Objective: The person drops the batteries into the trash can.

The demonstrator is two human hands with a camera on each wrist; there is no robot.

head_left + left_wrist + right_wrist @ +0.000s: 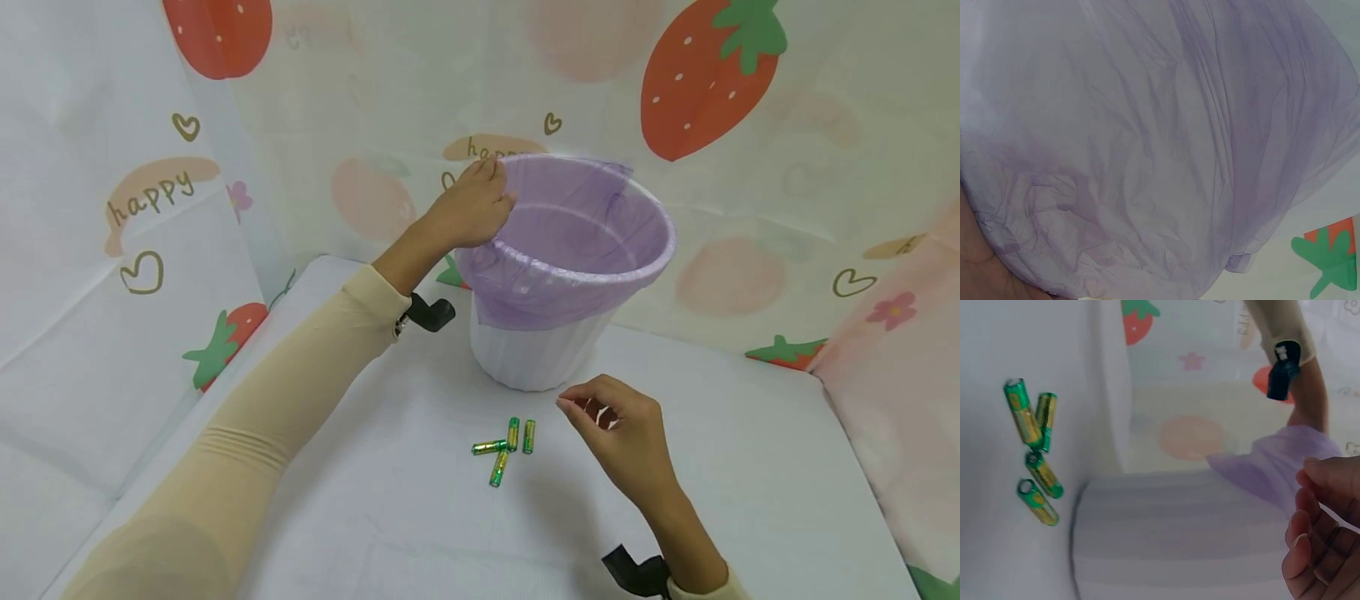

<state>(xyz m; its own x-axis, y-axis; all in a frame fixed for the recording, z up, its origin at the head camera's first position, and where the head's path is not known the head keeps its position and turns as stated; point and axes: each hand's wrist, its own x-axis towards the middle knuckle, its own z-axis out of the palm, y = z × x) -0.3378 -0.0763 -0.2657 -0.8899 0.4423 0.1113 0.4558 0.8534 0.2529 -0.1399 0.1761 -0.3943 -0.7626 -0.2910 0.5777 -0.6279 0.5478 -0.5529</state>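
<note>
A white trash bin (pixel 528 354) stands on the table, lined with a purple plastic bag (pixel 547 292) folded down over its rim. At the left of the rim, my left hand (pixel 472 204) grips the lined edge, fingers curled over it. The bag's wrinkled film (pixel 1147 156) fills most of the left wrist view. In front of the bin, my right hand (pixel 626 433) hovers over the table with loosely bent fingers, the thumb tip near the index finger, and nothing held. Several green and yellow batteries (pixel 1025 415) lie on the table left of it.
The white table (pixel 420 525) runs out to a front right edge. Behind and beside it hang white cloth walls (pixel 300 125) printed with strawberries and hearts. A black wrist camera mount (pixel 637 575) sits on each forearm.
</note>
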